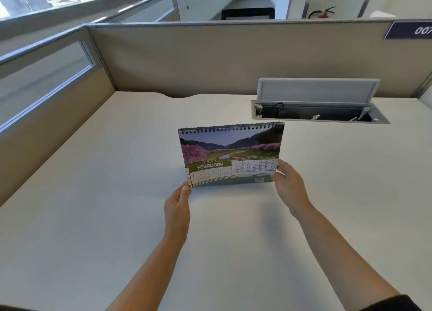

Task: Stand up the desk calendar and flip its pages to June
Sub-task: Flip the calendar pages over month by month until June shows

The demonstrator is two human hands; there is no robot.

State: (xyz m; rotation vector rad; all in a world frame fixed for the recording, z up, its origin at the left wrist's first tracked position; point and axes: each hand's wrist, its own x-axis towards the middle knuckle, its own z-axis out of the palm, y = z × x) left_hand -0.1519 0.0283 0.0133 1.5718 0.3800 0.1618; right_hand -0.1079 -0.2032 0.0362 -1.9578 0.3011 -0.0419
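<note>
The desk calendar [231, 154] stands upright mid-worktop [93, 194], showing February. My left hand [177, 208] pinches its lower left corner; my right hand [288, 184] closes its grip on the lower right edge.

Our desk surroundings
We see a white desk [93, 194], beige partitions [187, 60], an open cable hatch [318, 109], a fire extinguisher [323, 12] and a number plate [411, 31].
</note>
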